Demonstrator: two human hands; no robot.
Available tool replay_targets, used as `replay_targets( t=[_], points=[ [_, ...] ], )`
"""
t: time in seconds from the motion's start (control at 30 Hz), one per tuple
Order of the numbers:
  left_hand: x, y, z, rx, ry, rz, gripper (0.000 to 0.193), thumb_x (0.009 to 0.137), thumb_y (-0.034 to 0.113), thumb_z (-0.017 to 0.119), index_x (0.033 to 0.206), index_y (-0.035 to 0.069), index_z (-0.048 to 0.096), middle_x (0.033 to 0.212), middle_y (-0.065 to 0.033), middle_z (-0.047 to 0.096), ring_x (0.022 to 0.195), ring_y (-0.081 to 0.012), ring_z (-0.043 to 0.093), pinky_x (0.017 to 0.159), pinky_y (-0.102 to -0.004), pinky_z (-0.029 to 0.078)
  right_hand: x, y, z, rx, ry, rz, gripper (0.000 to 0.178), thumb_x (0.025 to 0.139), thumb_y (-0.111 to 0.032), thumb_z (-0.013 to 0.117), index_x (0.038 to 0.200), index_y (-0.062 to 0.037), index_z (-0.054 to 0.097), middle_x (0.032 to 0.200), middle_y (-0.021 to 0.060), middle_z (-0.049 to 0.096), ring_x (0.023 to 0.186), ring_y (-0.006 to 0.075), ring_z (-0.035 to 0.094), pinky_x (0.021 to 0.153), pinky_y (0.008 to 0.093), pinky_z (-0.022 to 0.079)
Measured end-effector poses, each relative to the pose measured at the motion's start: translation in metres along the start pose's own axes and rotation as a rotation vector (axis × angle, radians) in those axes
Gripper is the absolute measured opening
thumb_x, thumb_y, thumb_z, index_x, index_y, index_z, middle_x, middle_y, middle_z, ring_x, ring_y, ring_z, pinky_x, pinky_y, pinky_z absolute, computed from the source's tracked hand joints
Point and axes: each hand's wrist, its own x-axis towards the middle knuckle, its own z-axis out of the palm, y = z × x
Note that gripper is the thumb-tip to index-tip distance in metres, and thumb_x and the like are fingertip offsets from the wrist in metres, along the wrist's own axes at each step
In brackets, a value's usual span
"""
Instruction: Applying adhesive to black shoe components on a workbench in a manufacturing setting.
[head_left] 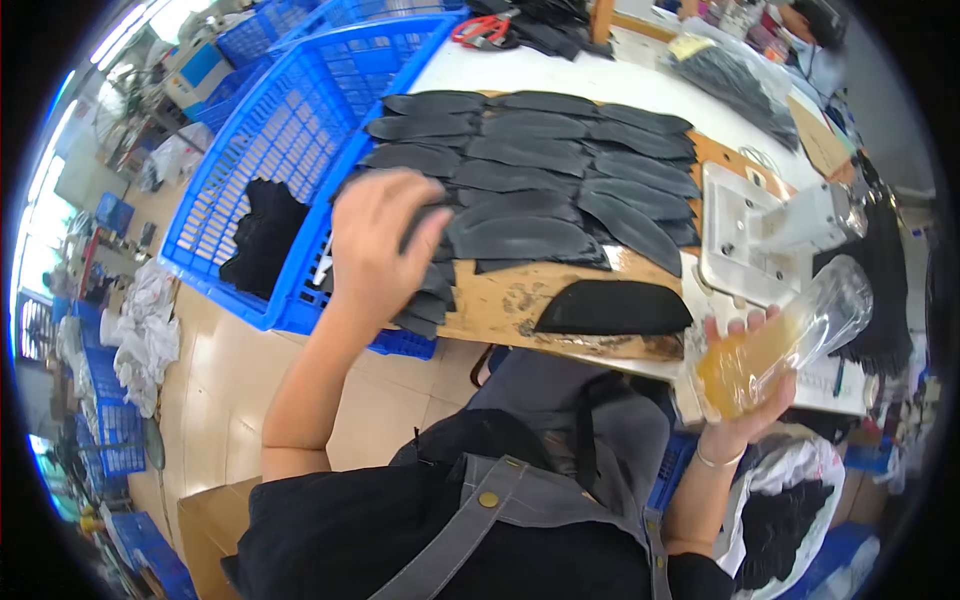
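My right hand (738, 428) clasps the bottle (765, 355) by the bench's (490, 318) right edge; my left hand (380, 228), fingers parted, nears the left. Bottle-handling, I judge; next needs steadiness.

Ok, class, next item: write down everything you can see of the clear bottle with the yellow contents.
The bottle is see-through and glossy, apparently plastic, with bright glints along its wall. A yellow-amber substance fills the part toward its lower-left end; the upper-right end looks colourless. It lies tilted in the right hand, which grips it near the white device. I cannot make out a cap or opening.
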Motion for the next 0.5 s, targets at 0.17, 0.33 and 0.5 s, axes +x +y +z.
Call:
replay_targets(
  t=[0.17,0.33,0.5],
  points=[
    [-0.043,0.064,0.025,-0.313,-0.242,0.174,0.033,0.068,0.01,0.069,0.1,0.006,0.065,0.097,-0.0075,0.063,0.086,-0.0244,0.059,0.075,-0.0353,0.047,0.025,0.025,0.044,-0.835,-0.066,-0.349,0.069,0.076,-0.036,0.065,0.128,-0.0018,0.037,0.113,0.0169,0.051,0.103,0.031,0.055,0.088,0.0422,0.045],
    [-0.066,0.07,0.043,-0.297,-0.169,0.212,0.034,0.066,0.01,0.07,0.1,0.005,0.065,0.097,-0.007,0.063,0.087,-0.0227,0.059,0.073,-0.0336,0.048,0.042,0.061,0.067,-0.822,-0.295,-0.355,0.069,0.075,-0.024,0.069,0.129,-0.0023,0.033,0.11,0.0168,0.051,0.102,0.0293,0.055,0.087,0.0414,0.046],
    [-0.074,0.074,0.048,-0.27,-0.163,0.181,0.031,0.067,0.011,0.068,0.097,0.004,0.064,0.103,-0.0075,0.061,0.095,-0.0243,0.057,0.079,-0.0353,0.047,0.043,0.078,0.074,-1.074,-0.642,-0.146,0.063,0.078,-0.027,0.065,0.129,-0.0043,0.036,0.115,0.0187,0.051,0.111,0.0291,0.049,0.093,0.0422,0.041]
  ],
)
